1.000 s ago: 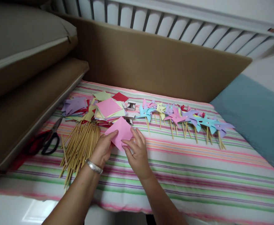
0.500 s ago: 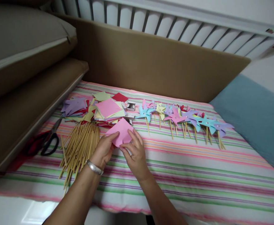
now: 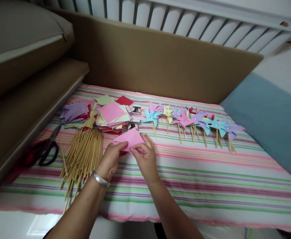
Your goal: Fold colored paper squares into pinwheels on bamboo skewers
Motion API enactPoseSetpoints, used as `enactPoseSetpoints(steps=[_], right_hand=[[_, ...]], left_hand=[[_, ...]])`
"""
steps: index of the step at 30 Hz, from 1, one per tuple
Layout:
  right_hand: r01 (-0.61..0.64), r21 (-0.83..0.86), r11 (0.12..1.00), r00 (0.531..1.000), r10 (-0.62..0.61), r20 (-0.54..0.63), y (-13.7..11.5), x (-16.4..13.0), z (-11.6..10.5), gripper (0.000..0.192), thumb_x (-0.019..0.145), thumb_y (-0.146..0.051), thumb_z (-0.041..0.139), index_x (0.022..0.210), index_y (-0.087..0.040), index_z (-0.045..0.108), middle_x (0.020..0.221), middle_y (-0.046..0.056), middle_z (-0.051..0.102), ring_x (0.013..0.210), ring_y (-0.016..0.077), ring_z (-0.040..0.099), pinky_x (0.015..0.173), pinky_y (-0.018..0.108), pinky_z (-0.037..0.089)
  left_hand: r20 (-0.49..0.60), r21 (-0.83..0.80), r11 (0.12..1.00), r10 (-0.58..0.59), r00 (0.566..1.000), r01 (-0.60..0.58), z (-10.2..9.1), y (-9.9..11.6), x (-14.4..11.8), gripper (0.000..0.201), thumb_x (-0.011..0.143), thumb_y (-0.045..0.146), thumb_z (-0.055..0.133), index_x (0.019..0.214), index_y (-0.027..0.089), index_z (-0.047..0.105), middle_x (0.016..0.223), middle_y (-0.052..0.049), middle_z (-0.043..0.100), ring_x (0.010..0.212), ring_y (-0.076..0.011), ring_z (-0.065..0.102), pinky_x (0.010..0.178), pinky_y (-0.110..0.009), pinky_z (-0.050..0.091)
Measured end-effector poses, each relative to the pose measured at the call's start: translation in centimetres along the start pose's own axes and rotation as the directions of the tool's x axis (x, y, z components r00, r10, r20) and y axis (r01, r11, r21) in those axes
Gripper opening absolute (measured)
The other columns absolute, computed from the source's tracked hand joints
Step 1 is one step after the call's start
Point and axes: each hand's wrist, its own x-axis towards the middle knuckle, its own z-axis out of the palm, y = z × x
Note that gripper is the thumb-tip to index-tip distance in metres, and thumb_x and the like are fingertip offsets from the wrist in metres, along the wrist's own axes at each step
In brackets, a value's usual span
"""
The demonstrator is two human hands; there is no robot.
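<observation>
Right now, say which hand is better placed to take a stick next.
Probably the left hand: it is nearer the sticks, though both it and the right hand hold the pink paper.

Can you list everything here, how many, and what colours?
Sheet: one, pink, in both hands.
Papers: many, mixed colours, behind the sticks.
Sticks: many, tan, left of the sheet.
Scissors: one, black-handled, left of the sticks.
Red thing: count unclear, red, by the scissors.
Boxes: at least two, whitish, right of the papers.
Pinwheels: at least eight, mixed colours, right of the boxes.
Cloth: one, striped multicolour, under these.
Panel: one, brown, behind the cloth.
Slabs: two, brown-grey, far left.
Rail: one, white, behind the panel.
Surface: one, blue, far right.
Floor: one, white, bottom edge.
Bracelet: one, silver, left wrist.
Left hand: one, bare, centre.
Right hand: one, bare, centre.
</observation>
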Motion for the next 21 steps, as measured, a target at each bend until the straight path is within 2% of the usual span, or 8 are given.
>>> enactPoseSetpoints(steps=[9, 13, 17, 21], right_hand=[[-0.086, 0.032, 0.996, 0.996, 0.086, -0.017, 0.07, 0.12, 0.12, 0.007, 0.074, -0.023, 0.064, 0.067, -0.021, 0.061, 0.130, 0.011, 0.051, 0.127, 0.0270, 0.037, 0.104, 0.051, 0.028], [-0.111, 0.037, 0.993, 0.993, 0.112, -0.031, 0.15, 0.17, 0.18, 0.007, 0.074, -0.021, 0.063, 0.067, -0.020, 0.061, 0.128, 0.013, 0.052, 0.125, 0.0268, 0.039, 0.104, 0.049, 0.027], [-0.128, 0.043, 0.991, 0.990, 0.130, -0.054, 0.20, 0.21, 0.21, 0.005, 0.072, -0.017, 0.062, 0.067, -0.020, 0.061, 0.126, 0.013, 0.053, 0.122, 0.0266, 0.042, 0.103, 0.048, 0.029], [-0.138, 0.040, 0.990, 0.988, 0.141, -0.065, 0.12, 0.12, 0.29, 0.003, 0.071, -0.019, 0.063, 0.070, -0.020, 0.060, 0.124, 0.011, 0.055, 0.120, 0.0248, 0.045, 0.102, 0.045, 0.031]], left_hand=[[-0.001, 0.041, 0.999, -0.012, 1.000, 0.012, 0.16, -0.37, -0.02, 0.018, 0.053, 0.024, 0.077, 0.061, 0.012, 0.066, 0.060, -0.003, 0.066, 0.057, -0.0131, 0.058, 0.059, -0.026, 0.043], [0.035, 0.045, 0.999, -0.004, 0.999, 0.002, 0.42, -0.20, -0.41, 0.018, 0.054, 0.023, 0.077, 0.066, 0.014, 0.069, 0.062, -0.002, 0.067, 0.061, -0.0134, 0.059, 0.061, -0.025, 0.043], [0.108, 0.072, 0.996, 0.049, 0.993, -0.057, 0.58, -0.27, -0.59, 0.022, 0.057, 0.019, 0.074, 0.077, 0.014, 0.070, 0.071, -0.003, 0.070, 0.064, -0.0136, 0.060, 0.063, -0.025, 0.044], [0.089, 0.107, 0.991, 0.067, 0.994, -0.077, 0.53, -0.57, -0.35, 0.024, 0.054, 0.015, 0.073, 0.078, 0.011, 0.069, 0.071, -0.005, 0.071, 0.063, -0.0149, 0.060, 0.065, -0.027, 0.045]])
